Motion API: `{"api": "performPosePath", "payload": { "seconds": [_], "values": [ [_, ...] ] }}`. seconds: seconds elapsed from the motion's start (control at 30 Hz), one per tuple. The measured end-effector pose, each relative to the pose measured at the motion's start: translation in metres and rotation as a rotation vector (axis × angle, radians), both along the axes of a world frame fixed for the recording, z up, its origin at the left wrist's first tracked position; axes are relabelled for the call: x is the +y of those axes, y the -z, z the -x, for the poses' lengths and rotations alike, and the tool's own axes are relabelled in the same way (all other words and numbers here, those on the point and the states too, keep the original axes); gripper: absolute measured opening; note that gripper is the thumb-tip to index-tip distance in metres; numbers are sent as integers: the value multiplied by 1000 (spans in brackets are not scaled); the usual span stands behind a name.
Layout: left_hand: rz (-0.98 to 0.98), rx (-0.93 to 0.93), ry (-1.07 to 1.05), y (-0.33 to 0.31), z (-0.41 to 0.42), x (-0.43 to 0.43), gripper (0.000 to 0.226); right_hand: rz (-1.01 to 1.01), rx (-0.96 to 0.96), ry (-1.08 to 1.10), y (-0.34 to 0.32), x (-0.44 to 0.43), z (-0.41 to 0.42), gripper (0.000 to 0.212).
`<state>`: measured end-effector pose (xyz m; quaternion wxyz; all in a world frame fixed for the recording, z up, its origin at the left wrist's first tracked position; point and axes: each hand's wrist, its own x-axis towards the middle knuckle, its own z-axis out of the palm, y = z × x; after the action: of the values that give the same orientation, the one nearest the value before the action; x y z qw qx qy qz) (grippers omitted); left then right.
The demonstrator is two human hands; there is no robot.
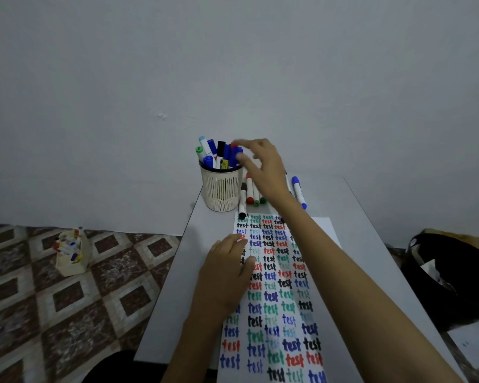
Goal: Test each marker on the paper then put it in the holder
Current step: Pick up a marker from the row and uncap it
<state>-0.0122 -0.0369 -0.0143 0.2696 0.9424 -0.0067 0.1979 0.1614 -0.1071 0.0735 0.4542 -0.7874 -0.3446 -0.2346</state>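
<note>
Right hand [263, 164] at holder [220, 189], blurred; cannot tell if gripping blue marker [236, 154]. Left hand [227, 269] flat, pinning paper [277, 299]. Seat marker upright.

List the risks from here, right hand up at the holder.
1. The holder is already packed with markers. The one by the right hand may not seat and could fall out.
2. The holder stands at the far left corner of the table, so a nudge might tip it to the floor.
3. The right forearm passes over the loose markers beside the holder and could roll them.
</note>
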Motion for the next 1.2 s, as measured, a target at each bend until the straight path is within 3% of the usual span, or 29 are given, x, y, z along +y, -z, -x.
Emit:
{"api": "performPosePath", "payload": {
  "seconds": [0.1,0.2,0.33,0.4,0.47,0.57,0.67,0.83,0.97,1.2],
  "values": [
    [9,-10,-9,1,0,0,43,-112,130,247,10,-28,-11,37],
    [9,-10,-21,2,-1,0,43,116,369,613,31,-68,-25,35],
    [8,-15,-22,3,-1,1,43,338,550,669,58,-101,-24,22],
    [1,-20,-16,4,-1,1,46,259,512,685,65,-108,-20,17],
    [3,-24,-18,5,-1,1,52,11,429,693,64,-114,-15,14],
    [-4,-53,-9,6,-1,2,57,-476,351,514,50,-120,0,9],
    [45,-82,3,4,0,2,56,-704,347,267,28,-121,30,6],
    [218,-140,117,-6,5,-1,58,-554,516,-67,17,-103,94,3],
    [347,-165,276,-13,8,-4,44,-454,695,-304,31,-79,137,11],
    [362,-113,292,-11,12,-2,31,-358,726,-353,34,-70,140,15]
  ]
}}
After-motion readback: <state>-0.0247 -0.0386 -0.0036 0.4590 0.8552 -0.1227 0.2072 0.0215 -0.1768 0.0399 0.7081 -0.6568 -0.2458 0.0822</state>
